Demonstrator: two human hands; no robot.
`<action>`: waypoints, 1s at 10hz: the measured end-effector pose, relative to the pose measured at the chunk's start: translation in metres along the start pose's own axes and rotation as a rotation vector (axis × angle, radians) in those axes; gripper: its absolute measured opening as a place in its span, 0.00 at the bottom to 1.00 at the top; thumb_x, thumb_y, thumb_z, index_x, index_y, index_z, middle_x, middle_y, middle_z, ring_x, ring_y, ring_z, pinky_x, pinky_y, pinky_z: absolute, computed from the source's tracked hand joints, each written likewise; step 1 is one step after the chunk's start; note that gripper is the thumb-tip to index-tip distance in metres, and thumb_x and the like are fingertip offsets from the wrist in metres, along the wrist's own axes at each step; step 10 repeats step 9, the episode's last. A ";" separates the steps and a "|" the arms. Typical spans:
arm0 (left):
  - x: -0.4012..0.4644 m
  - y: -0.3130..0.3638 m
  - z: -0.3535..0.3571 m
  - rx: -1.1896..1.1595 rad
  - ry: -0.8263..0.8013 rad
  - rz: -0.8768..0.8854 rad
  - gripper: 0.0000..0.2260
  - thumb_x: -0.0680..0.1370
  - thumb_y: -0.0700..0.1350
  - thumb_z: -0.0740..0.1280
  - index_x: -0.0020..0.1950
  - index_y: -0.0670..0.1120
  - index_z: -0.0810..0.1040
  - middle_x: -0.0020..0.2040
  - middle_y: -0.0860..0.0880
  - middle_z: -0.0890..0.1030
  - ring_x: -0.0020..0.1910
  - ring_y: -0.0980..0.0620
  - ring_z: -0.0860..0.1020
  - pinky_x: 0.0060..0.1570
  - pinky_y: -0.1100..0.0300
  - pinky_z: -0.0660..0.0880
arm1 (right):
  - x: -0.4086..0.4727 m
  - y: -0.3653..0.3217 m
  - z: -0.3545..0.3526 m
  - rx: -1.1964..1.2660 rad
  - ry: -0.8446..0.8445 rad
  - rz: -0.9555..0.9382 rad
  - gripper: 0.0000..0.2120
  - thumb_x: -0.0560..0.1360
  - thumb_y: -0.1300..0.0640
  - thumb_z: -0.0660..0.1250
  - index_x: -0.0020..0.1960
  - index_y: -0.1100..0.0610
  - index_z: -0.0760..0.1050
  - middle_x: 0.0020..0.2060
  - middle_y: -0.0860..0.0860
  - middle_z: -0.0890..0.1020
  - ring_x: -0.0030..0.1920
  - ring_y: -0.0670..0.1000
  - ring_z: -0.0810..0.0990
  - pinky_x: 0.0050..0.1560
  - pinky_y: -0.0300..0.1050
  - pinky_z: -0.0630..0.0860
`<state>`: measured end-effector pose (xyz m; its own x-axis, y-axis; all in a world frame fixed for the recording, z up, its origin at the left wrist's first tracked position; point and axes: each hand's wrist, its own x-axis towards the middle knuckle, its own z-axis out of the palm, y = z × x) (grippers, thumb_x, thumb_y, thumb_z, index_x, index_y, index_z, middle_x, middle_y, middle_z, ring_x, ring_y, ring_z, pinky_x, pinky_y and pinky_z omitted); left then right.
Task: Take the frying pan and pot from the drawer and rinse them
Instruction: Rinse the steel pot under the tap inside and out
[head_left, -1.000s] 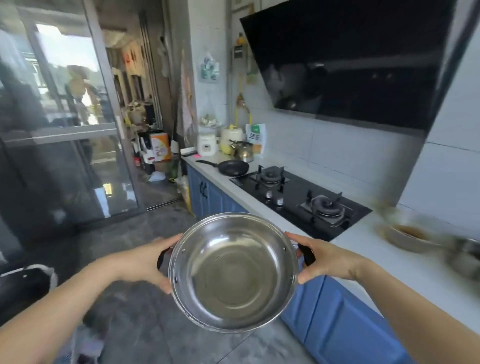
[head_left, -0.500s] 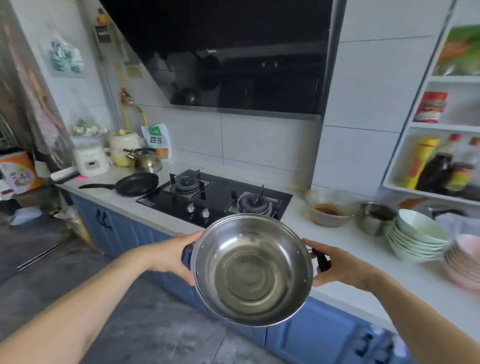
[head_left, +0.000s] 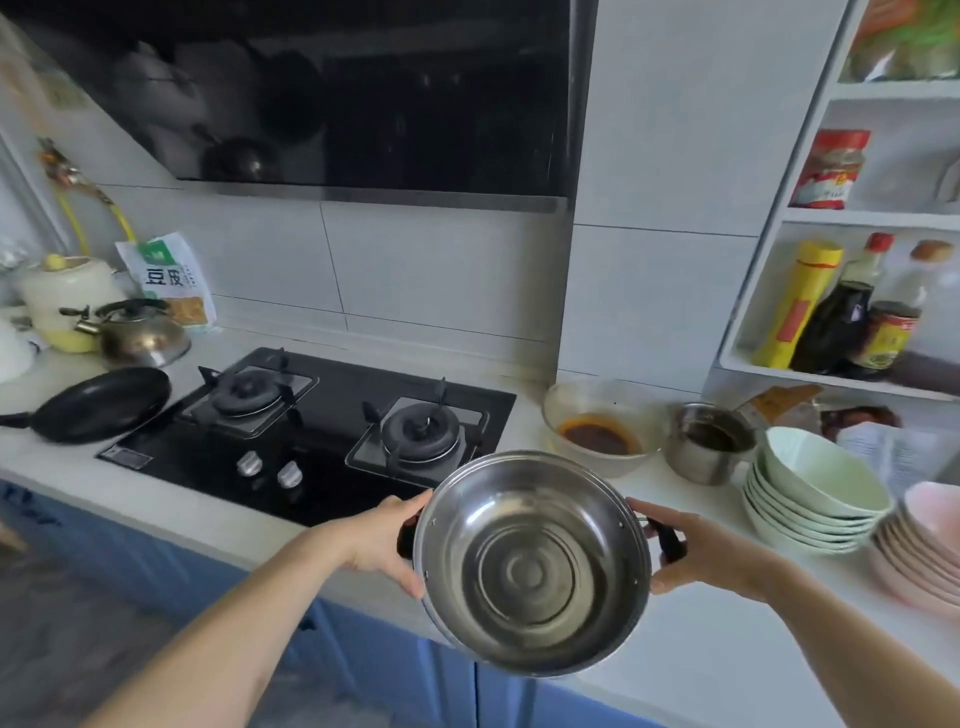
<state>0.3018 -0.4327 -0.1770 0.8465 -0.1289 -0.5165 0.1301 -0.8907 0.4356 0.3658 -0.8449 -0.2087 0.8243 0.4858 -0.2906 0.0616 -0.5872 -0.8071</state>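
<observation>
The pot (head_left: 535, 564) is held level above the desk (head_left: 171, 506) edge, each black handle gripped by the left hand (head_left: 382, 538) and right hand (head_left: 696, 553), likely for steady carrying; the frying pan (head_left: 101, 402) is left beside the stove (head_left: 322, 421).

I see only one view, from the head camera. It looks forward and down over the countertop (head_left: 701, 670), toward the stove (head_left: 322, 431) and the tiled wall (head_left: 441, 270), with both forearms near the lens.
</observation>
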 end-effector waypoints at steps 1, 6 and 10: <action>0.040 -0.008 0.006 -0.044 -0.026 -0.009 0.68 0.45 0.67 0.80 0.75 0.69 0.41 0.72 0.54 0.59 0.72 0.51 0.63 0.70 0.47 0.66 | 0.028 0.017 -0.009 -0.047 0.014 0.051 0.45 0.58 0.58 0.81 0.65 0.28 0.67 0.57 0.52 0.78 0.40 0.46 0.76 0.51 0.39 0.78; 0.100 -0.017 0.021 -0.131 -0.023 0.031 0.57 0.58 0.55 0.81 0.71 0.76 0.43 0.65 0.55 0.61 0.69 0.51 0.64 0.71 0.47 0.65 | 0.085 0.058 -0.023 -0.069 -0.051 0.115 0.47 0.59 0.58 0.81 0.70 0.33 0.64 0.61 0.49 0.76 0.42 0.48 0.80 0.52 0.40 0.80; 0.087 -0.024 0.029 -0.121 0.100 0.003 0.54 0.62 0.61 0.78 0.79 0.60 0.47 0.72 0.54 0.57 0.74 0.52 0.59 0.73 0.49 0.62 | 0.084 0.060 -0.019 -0.120 0.069 0.029 0.38 0.61 0.49 0.83 0.65 0.35 0.69 0.58 0.63 0.76 0.55 0.55 0.80 0.51 0.32 0.75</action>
